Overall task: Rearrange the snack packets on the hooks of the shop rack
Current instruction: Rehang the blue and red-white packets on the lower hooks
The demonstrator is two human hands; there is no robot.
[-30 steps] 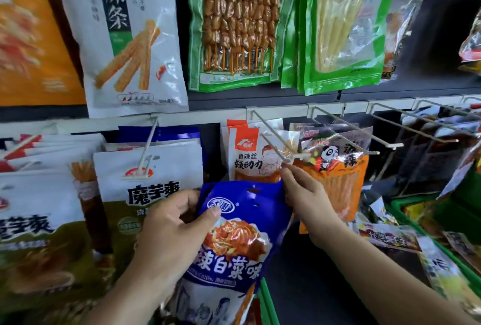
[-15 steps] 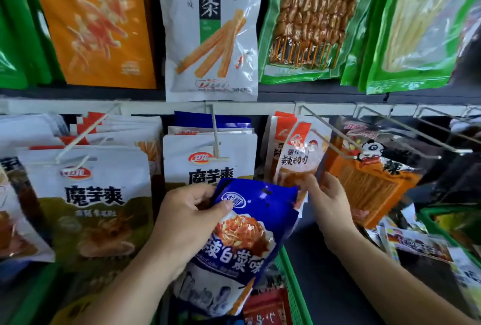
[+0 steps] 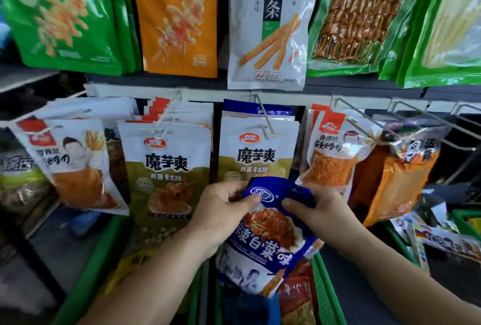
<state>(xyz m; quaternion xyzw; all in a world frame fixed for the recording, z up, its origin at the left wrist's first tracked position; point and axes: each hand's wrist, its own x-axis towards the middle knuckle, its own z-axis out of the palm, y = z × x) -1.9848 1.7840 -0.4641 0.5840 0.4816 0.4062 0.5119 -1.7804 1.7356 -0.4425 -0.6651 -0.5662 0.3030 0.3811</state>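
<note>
Hands: two, the left hand (image 3: 221, 210) and the right hand (image 3: 322, 210), at 6 o'clock.
Blue packet (image 3: 268, 233): one, at 6 o'clock.
Top-row packet fronts: five: green (image 3: 59, 12) at 10 o'clock, orange (image 3: 179, 17) at 11, white strip-snack (image 3: 270, 25) at 12, skewer pack (image 3: 361, 15) at 1, pale-stick green pack (image 3: 453, 28) at 2.
White-and-olive packet stacks: two, at (image 3: 166, 166) and (image 3: 257, 150), centre.
White-and-orange cartoon packets: two fronts, (image 3: 75, 163) at 9 o'clock and (image 3: 335, 153) at 3.
Orange panda packet (image 3: 406, 176): one, at 3 o'clock.
Empty wire hooks (image 3: 429, 119): at least two, exact count unclear.
Green baskets (image 3: 325, 288): count unclear.
</note>
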